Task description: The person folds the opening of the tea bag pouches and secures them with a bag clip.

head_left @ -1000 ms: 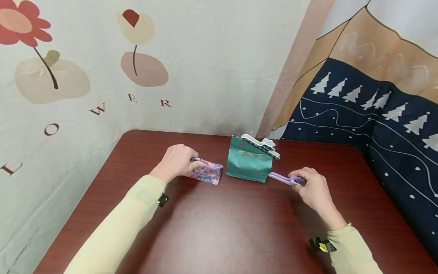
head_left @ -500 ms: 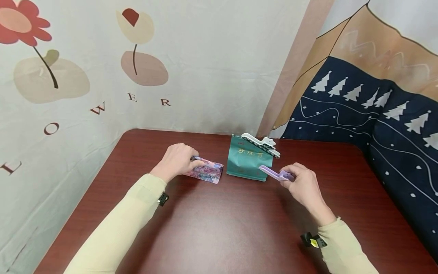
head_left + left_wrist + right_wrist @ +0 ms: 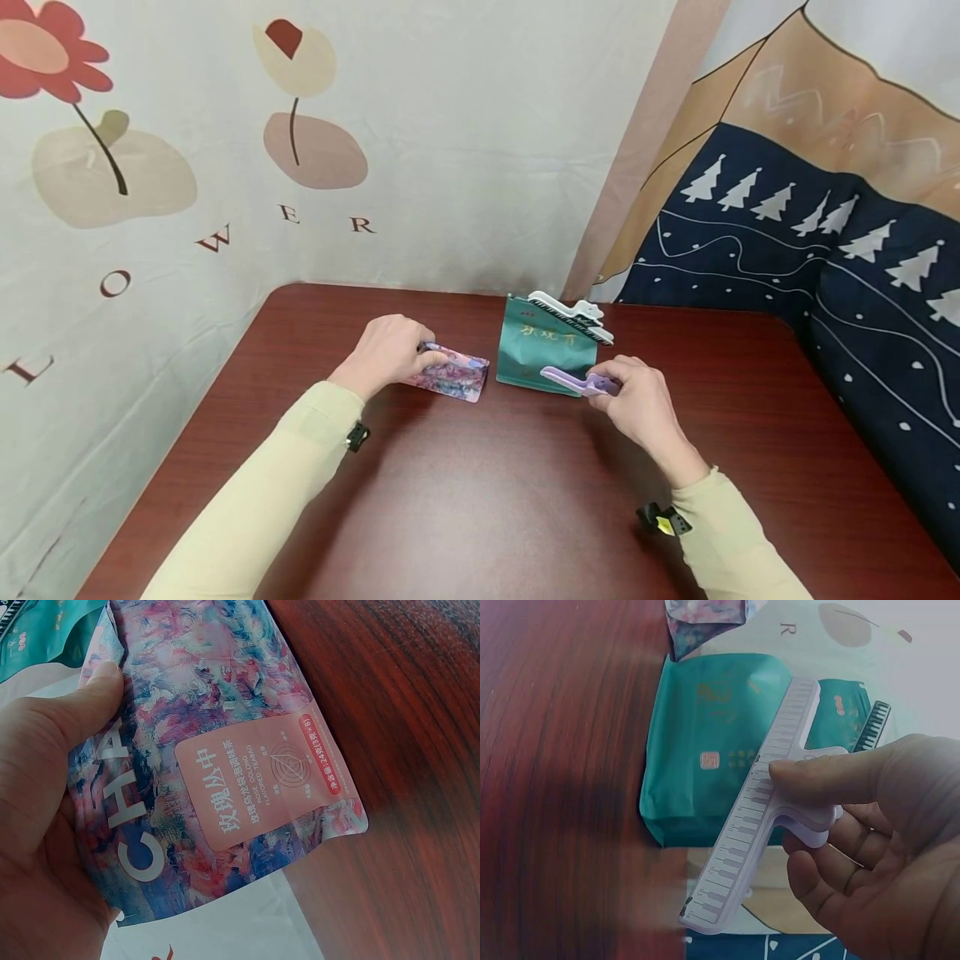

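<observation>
My left hand [image 3: 386,354] pinches the top edge of a pink and blue painted tea pouch [image 3: 217,682], labelled rose oolong flavored teabag. The pouch's lower part reaches down to the table in the head view. A lilac bag clip [image 3: 742,832] with a piano-key pattern is pinched by its handles between the thumb and fingers of my right hand [image 3: 637,396]. Behind that clip stands a teal pouch [image 3: 536,350], its top held by a white clip [image 3: 573,317] with black piano keys. The lilac clip overlaps the teal pouch in view; whether they touch I cannot tell.
Everything is on a dark red wood-grain table [image 3: 480,500]. A pale printed cloth [image 3: 465,150] hangs behind it, and a navy cloth with white trees [image 3: 750,242] hangs at the right.
My right hand has moved left with the lilac clip, from beside the teal pouch to in front of it. The left hand and its pouch have stayed in place.
</observation>
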{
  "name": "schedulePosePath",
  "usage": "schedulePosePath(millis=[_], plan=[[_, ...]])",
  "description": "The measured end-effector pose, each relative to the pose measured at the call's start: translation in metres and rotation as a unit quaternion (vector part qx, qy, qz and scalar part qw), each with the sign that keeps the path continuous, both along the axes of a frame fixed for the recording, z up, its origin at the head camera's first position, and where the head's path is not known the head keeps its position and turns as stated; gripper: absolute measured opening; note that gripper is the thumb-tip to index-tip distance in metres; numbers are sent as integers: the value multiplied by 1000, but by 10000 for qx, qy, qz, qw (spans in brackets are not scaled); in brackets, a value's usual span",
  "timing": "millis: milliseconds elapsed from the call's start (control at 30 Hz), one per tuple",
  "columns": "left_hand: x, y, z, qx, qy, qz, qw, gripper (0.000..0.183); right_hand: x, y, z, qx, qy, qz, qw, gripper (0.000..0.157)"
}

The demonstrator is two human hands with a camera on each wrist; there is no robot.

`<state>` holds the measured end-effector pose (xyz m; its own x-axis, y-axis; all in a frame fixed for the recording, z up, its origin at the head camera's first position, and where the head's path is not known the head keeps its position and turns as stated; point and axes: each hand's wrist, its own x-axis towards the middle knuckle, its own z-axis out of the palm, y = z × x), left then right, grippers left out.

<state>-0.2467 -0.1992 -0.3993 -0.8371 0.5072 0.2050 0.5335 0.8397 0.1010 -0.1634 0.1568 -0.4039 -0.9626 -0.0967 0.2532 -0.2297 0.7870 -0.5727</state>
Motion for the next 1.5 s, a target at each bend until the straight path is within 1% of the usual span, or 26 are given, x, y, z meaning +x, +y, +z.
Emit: schedulePosePath(millis=[233, 433, 667, 900, 1100, 1333, 1500], plan=[[0, 0, 0, -12, 0, 10, 10000, 42, -3, -10, -2, -79, -163, 52, 9998, 24], [0, 0, 0, -16, -24, 19, 10000, 41, -6, -17, -3, -161, -149, 174, 9996, 23], [0, -1, 0, -17, 7, -10, 10000, 43, -9, -25, -3, -183, -281, 266, 9991, 25], [0, -1, -1, -38, -33, 34, 10000, 41, -14, -35, -4, -93, -171, 290, 9994, 26], [0, 0, -1, -41, 16, 10, 10000, 42, -16, -43, -5, -37, -155, 305, 9994, 24], [1, 0, -1, -37, 36, 6, 10000, 39, -20, -55, -6, 252, 49, 346, 9991, 22], [1, 0, -1, -42, 39, 30, 10000, 40, -24, -62, -8, 357, 131, 278, 9989, 20]])
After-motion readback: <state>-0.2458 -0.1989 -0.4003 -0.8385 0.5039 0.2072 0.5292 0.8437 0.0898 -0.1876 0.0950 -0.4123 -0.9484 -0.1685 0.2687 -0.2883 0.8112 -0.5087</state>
